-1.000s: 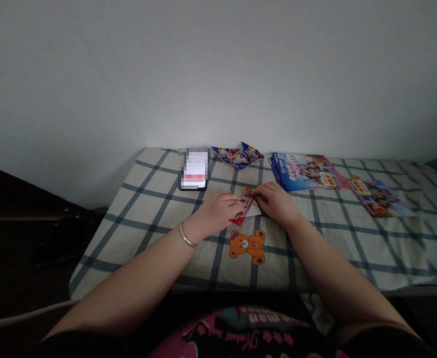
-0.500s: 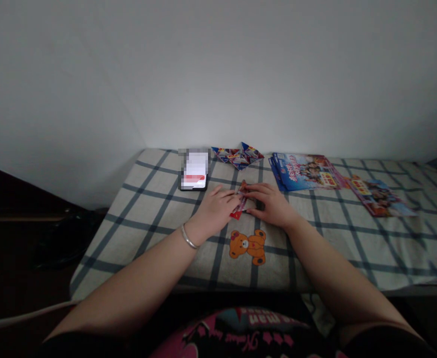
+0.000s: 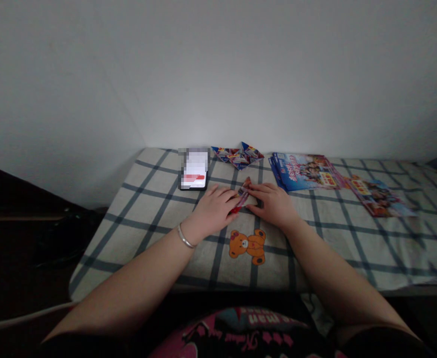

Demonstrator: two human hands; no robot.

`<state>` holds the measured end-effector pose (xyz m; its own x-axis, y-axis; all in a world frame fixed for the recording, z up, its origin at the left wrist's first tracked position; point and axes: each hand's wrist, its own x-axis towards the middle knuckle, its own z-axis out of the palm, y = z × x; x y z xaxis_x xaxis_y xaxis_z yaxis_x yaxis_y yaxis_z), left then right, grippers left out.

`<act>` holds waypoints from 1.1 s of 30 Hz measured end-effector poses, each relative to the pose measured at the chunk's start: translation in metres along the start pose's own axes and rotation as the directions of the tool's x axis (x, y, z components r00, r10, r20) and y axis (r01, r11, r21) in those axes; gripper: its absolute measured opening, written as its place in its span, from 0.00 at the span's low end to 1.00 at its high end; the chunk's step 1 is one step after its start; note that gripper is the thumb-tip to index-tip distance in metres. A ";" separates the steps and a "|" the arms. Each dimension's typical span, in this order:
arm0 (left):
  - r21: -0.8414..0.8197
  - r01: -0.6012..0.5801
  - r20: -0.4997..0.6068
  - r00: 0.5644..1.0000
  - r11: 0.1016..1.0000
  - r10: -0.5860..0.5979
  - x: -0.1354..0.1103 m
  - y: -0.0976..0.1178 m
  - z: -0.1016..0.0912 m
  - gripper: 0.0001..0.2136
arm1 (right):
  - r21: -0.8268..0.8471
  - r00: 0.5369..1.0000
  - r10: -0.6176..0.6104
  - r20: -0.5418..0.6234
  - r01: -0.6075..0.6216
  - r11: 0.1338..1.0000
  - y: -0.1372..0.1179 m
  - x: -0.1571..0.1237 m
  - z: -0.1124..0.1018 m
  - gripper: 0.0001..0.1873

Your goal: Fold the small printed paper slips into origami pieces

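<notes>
A small strip of folded, printed paper [image 3: 244,194] lies slantwise on the surface, between its back and front edges, directly between a person's two hands. The left hand [image 3: 215,208] rests palm down over the paper's left side, its fingers close together; I cannot tell from here whether thumb and fingers pinch it. The right hand [image 3: 276,205] comes in from the other side, fingertips touching the paper's upper right edge, thumb parted from them with a gap between.

To my eye, pressing suits this narrow strip: the left fingers would do best pinning it flat, the right fingertips running firmly along the edge, both layers lined up so the crease stays sharp.

Nearer the front edge, the checked cloth [image 3: 159,214] shows an orange bear [image 3: 247,246]. Along the back edge, from the left corner, lie a lit phone [image 3: 195,169], folded paper triangles [image 3: 237,156] and a stack of flyers [image 3: 304,171]. Another flyer [image 3: 381,196] lies farther right. Behind stands a pale wall [image 3: 203,74].
</notes>
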<state>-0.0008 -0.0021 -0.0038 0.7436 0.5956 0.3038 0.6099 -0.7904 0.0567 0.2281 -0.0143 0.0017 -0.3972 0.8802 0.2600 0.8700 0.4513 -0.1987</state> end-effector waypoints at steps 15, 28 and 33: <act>0.056 -0.095 -0.025 0.995 0.994 0.096 0.001 -0.005 -0.006 0.06 | 0.005 0.997 -0.046 -0.068 0.046 0.999 -0.002 -0.003 -0.002 0.15; -0.017 -0.029 -0.024 0.999 0.999 0.029 0.004 -0.001 0.000 0.05 | 0.133 0.984 -0.166 -0.056 0.172 0.976 -0.005 0.000 0.003 0.10; -0.043 0.033 -0.030 0.999 0.999 -0.035 0.003 0.002 0.000 0.05 | 0.148 0.977 -0.202 -0.074 0.211 0.966 -0.007 0.000 0.005 0.07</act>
<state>0.0031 -0.0015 -0.0031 0.7134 0.6181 0.3303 0.6220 -0.7756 0.1078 0.2206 -0.0161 -0.0020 -0.5417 0.7579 0.3636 0.7140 0.6431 -0.2768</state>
